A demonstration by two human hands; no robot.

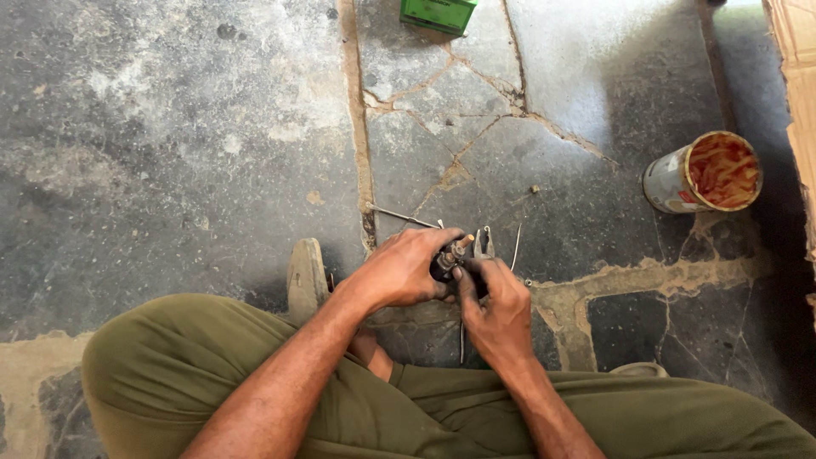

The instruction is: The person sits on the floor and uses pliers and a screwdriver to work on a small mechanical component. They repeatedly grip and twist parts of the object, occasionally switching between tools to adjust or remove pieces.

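Note:
I sit on a cracked stone floor with olive trousers (212, 374) in view. My left hand (399, 272) grips a small dark metal part (448, 257) with copper-coloured studs on top. My right hand (497, 310) closes on the same part from the right, thumb and fingers at its top. Both hands are smeared with grease. Pliers (484, 245) lie on the floor just behind the part, partly hidden by my fingers.
A thin metal rod (399, 216) and a bent wire (516, 246) lie on the floor near the hands. An open tin can (701, 174) holding orange-red strands lies at the right. A green box (438, 14) sits at the top edge. Cardboard (795, 51) borders the far right.

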